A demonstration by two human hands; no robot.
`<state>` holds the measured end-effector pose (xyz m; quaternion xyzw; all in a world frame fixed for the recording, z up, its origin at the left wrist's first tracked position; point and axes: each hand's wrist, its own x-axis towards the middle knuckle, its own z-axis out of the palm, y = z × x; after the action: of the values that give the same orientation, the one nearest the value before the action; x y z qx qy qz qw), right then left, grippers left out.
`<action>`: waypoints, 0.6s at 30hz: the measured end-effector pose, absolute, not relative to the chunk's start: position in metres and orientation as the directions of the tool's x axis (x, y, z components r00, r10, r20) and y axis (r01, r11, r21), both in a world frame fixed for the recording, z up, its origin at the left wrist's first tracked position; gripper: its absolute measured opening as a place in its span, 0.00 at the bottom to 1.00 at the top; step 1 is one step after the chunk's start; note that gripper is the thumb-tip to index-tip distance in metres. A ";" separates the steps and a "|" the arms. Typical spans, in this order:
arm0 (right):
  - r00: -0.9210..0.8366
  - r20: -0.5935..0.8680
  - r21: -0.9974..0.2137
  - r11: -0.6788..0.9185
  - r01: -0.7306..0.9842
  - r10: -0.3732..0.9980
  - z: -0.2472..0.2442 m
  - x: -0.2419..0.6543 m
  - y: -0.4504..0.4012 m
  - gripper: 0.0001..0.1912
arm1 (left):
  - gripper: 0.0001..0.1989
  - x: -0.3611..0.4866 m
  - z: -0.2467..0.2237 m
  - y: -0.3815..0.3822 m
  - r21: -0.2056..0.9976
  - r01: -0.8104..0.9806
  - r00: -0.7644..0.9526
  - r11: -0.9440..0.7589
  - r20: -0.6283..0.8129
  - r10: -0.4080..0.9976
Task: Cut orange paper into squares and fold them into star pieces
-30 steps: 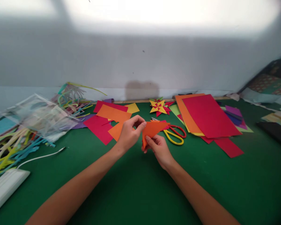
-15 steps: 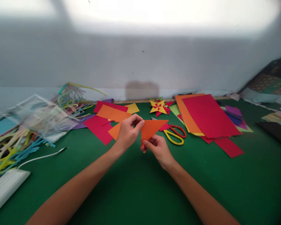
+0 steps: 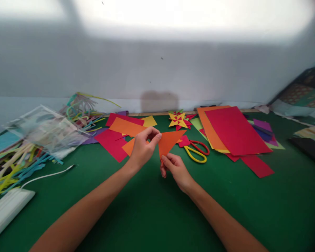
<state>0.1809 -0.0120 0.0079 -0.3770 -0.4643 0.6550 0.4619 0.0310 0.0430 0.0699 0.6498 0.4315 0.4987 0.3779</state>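
Note:
An orange paper triangle [image 3: 169, 141] is held up above the green table between my two hands. My left hand [image 3: 145, 146] pinches its upper left corner between thumb and fingers. Its lower corner is gripped by my right hand [image 3: 176, 168], thumb on top and fingers curled beneath. Just behind the paper lie scissors [image 3: 196, 154] with one red and one yellow handle, their blades hidden by paper. A folded star [image 3: 177, 120] in yellow, red and green sits farther back.
Red sheets [image 3: 236, 131] over orange ones lie at the right, near a black object [image 3: 308, 150]. Loose red and orange papers [image 3: 127, 126] are left of centre. Coloured strips [image 3: 23, 161], a clear plastic bag [image 3: 48, 126] and a white device [image 3: 12, 211] with a cable occupy the left.
The paper triangle has tilted, its right tip slightly higher and farther left. My right hand has shifted slightly down, still gripping the lower corner.

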 end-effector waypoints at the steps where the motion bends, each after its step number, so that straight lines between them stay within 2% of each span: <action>1: -0.286 -0.065 -0.959 -0.139 -0.246 0.956 0.008 0.181 -0.012 0.21 | 0.08 0.031 0.070 0.043 0.922 0.184 0.127 -0.341 0.322 0.938; 8: -0.245 -0.054 -0.963 -0.115 -0.243 0.968 0.008 0.180 -0.012 0.22 | 0.08 0.032 0.069 0.043 0.920 0.180 0.095 -0.347 0.335 0.938; 18: -0.297 -0.018 -0.967 -0.093 -0.238 0.955 0.012 0.179 -0.014 0.19 | 0.09 0.031 0.067 0.045 0.928 0.151 0.055 -0.340 0.336 0.940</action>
<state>0.1792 -0.0139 0.0117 -0.3677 -0.4872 0.6412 0.4651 0.0315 0.0445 0.0674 0.6238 0.4375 0.5301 0.3721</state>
